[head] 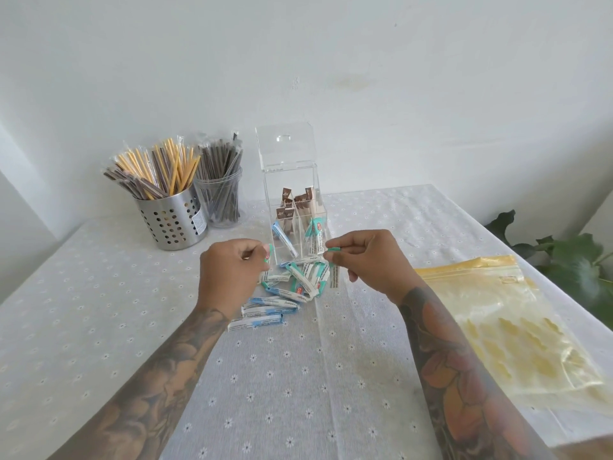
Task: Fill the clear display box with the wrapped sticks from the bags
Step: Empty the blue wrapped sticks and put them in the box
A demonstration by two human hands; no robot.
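Tattooed forearms reach up from the bottom edge over a white daisy-dotted tablecloth. At right lies a crinkled yellow zip bag. Centre frame stands the clear acrylic display box, lid up, partly filled with brown and teal sachets. Below it lies a pile of flat paper-wrapped sticks. Left hand and right hand each pinch one teal-ended stick.

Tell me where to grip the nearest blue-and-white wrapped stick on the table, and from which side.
Pinch the nearest blue-and-white stick across its narrow width at mid-length, coming from above. It lies flat on the tablecloth at the pile's near edge, mostly uncovered, so both long edges are probably free for the fingers.
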